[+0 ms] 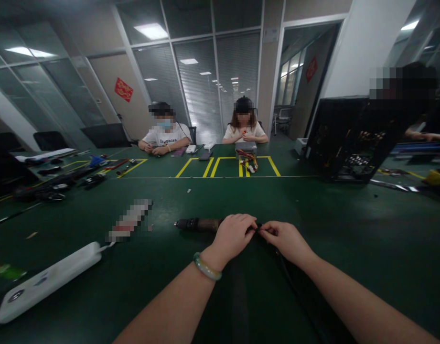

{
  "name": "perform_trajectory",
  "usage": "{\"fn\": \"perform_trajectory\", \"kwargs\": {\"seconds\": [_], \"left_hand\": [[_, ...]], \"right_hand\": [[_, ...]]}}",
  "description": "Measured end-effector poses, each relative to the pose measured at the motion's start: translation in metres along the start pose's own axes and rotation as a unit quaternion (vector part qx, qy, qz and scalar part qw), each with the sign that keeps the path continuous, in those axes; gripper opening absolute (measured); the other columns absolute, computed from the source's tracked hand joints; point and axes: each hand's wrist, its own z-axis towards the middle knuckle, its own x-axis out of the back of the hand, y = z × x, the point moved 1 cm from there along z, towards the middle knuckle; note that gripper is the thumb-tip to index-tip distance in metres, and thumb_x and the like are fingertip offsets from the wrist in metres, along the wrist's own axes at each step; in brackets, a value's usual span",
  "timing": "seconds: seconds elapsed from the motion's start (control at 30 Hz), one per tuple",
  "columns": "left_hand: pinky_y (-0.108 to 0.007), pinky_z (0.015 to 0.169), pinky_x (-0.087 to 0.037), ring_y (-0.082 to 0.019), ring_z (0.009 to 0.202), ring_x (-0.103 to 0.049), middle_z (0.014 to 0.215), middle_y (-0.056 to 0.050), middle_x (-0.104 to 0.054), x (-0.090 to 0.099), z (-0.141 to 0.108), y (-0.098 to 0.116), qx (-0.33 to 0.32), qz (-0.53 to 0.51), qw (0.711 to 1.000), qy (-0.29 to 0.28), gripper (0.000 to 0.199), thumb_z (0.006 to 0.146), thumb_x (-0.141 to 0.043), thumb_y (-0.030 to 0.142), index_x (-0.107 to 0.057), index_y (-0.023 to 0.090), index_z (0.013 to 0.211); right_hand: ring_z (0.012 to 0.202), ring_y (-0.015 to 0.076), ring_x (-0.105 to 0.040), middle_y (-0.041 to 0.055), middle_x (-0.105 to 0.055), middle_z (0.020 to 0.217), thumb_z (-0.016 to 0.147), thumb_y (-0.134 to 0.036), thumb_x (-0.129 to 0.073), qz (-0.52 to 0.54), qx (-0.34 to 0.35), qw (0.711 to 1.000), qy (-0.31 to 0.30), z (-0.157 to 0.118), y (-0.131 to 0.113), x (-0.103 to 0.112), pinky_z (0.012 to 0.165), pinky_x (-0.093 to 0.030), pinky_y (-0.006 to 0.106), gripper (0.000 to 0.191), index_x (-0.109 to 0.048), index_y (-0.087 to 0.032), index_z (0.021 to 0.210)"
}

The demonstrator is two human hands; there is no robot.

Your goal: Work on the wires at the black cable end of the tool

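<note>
A dark electric screwdriver with a brown barrel lies on the green table, its tip pointing left. My left hand, with a jade-coloured bangle on the wrist, is wrapped over its rear end. Close beside it, my right hand pinches the black cable where it meets the back of the screwdriver. The fingertips of both hands almost touch there, and they hide the joint itself. From that spot the cable runs down toward the table's near edge.
A white power strip lies at the left, with a blurred-out phone-like object beyond it. Tools and cables cover the far left. Across the table sit two people near a power supply; a black computer case stands at the right.
</note>
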Motion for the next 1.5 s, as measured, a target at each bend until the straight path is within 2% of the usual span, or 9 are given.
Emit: {"fn": "perform_trajectory", "kwargs": {"seconds": [0.2, 0.43, 1.0, 1.3, 1.5], "left_hand": [[-0.039, 0.095, -0.045, -0.021, 0.111, -0.056, 0.121, -0.004, -0.060, -0.0010, -0.0013, -0.0004, 0.013, 0.005, 1.000, 0.017, 0.022, 0.082, -0.065, 0.019, -0.057, 0.021, 0.102], [-0.039, 0.093, -0.045, -0.020, 0.105, -0.058, 0.115, -0.003, -0.063, 0.0009, 0.0003, 0.0011, -0.001, 0.009, 1.000, 0.001, 0.009, 0.085, -0.060, 0.018, -0.060, 0.021, 0.094], [-0.037, 0.092, -0.045, -0.020, 0.104, -0.058, 0.112, -0.001, -0.063, 0.0001, -0.0009, 0.0015, 0.003, -0.002, 1.000, 0.011, 0.015, 0.083, -0.061, 0.017, -0.060, 0.022, 0.098], [-0.037, 0.090, -0.045, -0.020, 0.104, -0.058, 0.112, 0.000, -0.064, -0.0016, -0.0003, -0.0001, -0.004, 0.001, 1.000, 0.012, 0.011, 0.085, -0.060, 0.017, -0.061, 0.022, 0.094], [-0.037, 0.093, -0.045, -0.020, 0.105, -0.058, 0.114, -0.002, -0.063, -0.0020, -0.0008, -0.0003, 0.006, -0.002, 1.000, 0.022, 0.018, 0.084, -0.062, 0.020, -0.060, 0.022, 0.101]], "right_hand": [[0.062, 0.0149, -0.063, -0.0008, -0.070, 0.073, 0.086, -0.038, -0.056, -0.006, 0.005, 1.000, 0.003, -0.0008, -0.0025, 0.0011, 0.054, -0.039, 0.024, 0.022, -0.072, -0.023, 0.092], [0.064, 0.0153, -0.063, -0.0002, -0.071, 0.075, 0.085, -0.038, -0.056, -0.007, 0.005, 1.000, 0.009, 0.0008, -0.0002, -0.0010, 0.056, -0.040, 0.024, 0.023, -0.072, -0.023, 0.093], [0.065, 0.0157, -0.064, -0.0003, -0.071, 0.077, 0.086, -0.039, -0.056, -0.008, 0.002, 1.000, 0.004, -0.0002, -0.0005, 0.0006, 0.057, -0.041, 0.025, 0.023, -0.072, -0.024, 0.094], [0.063, 0.0147, -0.064, -0.0011, -0.071, 0.074, 0.086, -0.038, -0.056, -0.001, 0.003, 1.000, 0.005, 0.0019, 0.0019, -0.0016, 0.055, -0.040, 0.024, 0.022, -0.072, -0.023, 0.093], [0.063, 0.0143, -0.063, -0.0017, -0.070, 0.074, 0.087, -0.039, -0.056, -0.005, 0.006, 1.000, 0.002, 0.0006, 0.0005, -0.0003, 0.054, -0.040, 0.023, 0.022, -0.071, -0.024, 0.092]]}}
